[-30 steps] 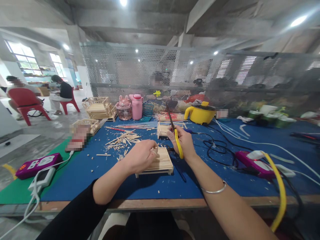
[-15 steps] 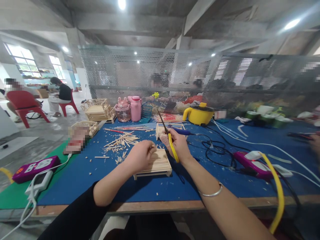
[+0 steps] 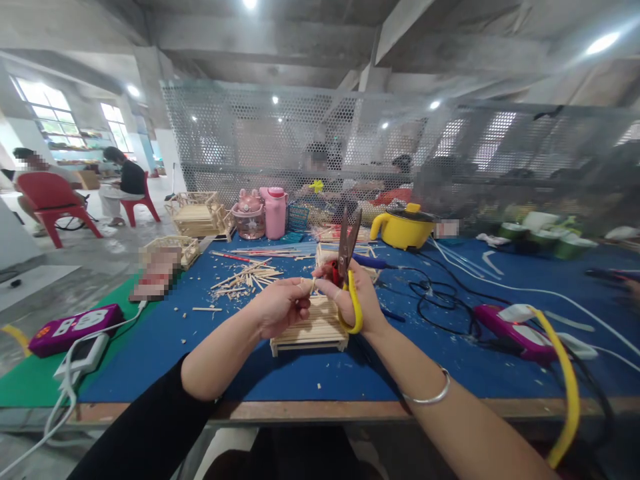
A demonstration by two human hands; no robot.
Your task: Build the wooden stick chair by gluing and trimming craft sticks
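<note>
Scissors [image 3: 353,293] with yellow handles and dark blades, slightly parted and pointing up, are held in my right hand [image 3: 361,300]. The right thumb and forefinger reach to the left fingertips. My left hand [image 3: 283,307] is closed in a pinch on a small pale wooden piece [image 3: 313,285], partly hidden by the fingers. Below both hands, a small platform of wooden sticks [image 3: 310,328] stands on the blue table mat [image 3: 250,380]. Behind the right hand is another small stick frame [image 3: 325,252], partly covered.
Loose sticks [image 3: 245,279] lie left of centre. A blue-handled tool [image 3: 370,261] with a black cable is behind the right hand. Farther back are a yellow pot [image 3: 403,230], a pink bottle [image 3: 275,213] and a stick model [image 3: 197,217]. Purple power strips [image 3: 515,333] flank the mat.
My left hand has risen off the platform to meet my right fingers. The scissors have turned more upright and their blades now show apart. The view has shifted slightly.
</note>
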